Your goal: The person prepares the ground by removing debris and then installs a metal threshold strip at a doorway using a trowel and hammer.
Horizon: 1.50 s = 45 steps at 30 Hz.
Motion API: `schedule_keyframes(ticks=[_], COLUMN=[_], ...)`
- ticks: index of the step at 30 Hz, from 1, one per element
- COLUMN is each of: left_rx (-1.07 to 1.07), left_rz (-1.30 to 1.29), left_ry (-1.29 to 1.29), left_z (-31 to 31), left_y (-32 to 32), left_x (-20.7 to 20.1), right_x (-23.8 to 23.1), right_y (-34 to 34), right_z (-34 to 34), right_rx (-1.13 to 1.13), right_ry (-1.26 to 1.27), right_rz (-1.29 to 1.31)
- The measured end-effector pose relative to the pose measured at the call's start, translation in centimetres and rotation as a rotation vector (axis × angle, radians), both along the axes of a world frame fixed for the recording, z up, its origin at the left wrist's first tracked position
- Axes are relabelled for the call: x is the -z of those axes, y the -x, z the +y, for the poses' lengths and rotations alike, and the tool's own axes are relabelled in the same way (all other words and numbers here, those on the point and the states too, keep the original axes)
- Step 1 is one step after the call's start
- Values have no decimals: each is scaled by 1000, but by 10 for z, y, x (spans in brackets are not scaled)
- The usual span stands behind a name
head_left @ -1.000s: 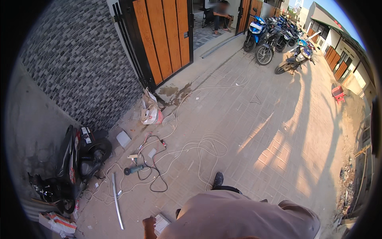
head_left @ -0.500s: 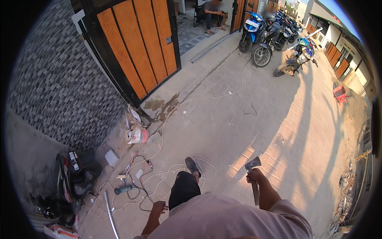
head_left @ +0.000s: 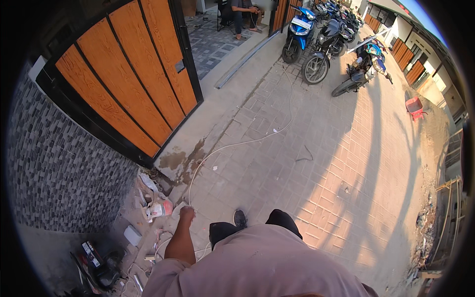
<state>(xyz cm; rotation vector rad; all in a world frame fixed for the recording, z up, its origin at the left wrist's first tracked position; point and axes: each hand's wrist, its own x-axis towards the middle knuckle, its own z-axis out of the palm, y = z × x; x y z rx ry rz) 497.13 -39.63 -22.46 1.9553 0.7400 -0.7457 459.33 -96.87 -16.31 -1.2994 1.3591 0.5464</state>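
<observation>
My left arm reaches forward at the lower left, and my left hand hangs over the paving beside a torn white-and-red sack. Its back is toward me and the fingers are turned away, so I cannot tell whether they are curled or apart. Nothing shows in it. My right hand is out of view, and so is the hatchet it held. Below me, one dark shoe stands on the paving, and my dark shorts show at both sides of my shirt.
A pale cable snakes along the paving. Left stands an orange wood-plank gate in a black frame, beside a grey stone-clad wall. Several motorbikes are parked ahead. A person sits in the gateway; a red wheelbarrow is far right.
My right hand and the hatchet have left the view. My left hand has swung forward. The view has shifted, and the grinder and much of the cable tangle at lower left have dropped out of sight.
</observation>
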Motion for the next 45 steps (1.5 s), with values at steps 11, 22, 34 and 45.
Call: schedule_keyframes(ticks=[11,22,34,45], left_rx=[204,524,963,996], left_rz=[-230,248,-152,-16], left_ry=[330,140,109,-49], left_z=[-300,-512,-592,-693], left_y=[-363,-441,-642,-844], left_x=[-41,-27,-79,-89], right_x=[34,92,-27,19], right_y=[-199,-482,-881,-1100], right_z=[-88,-336,-419,-474], right_rx=[-88,-388,-923,-1351], right_ry=[-73,328,147,581], right_rz=[45,-211,-174,-545])
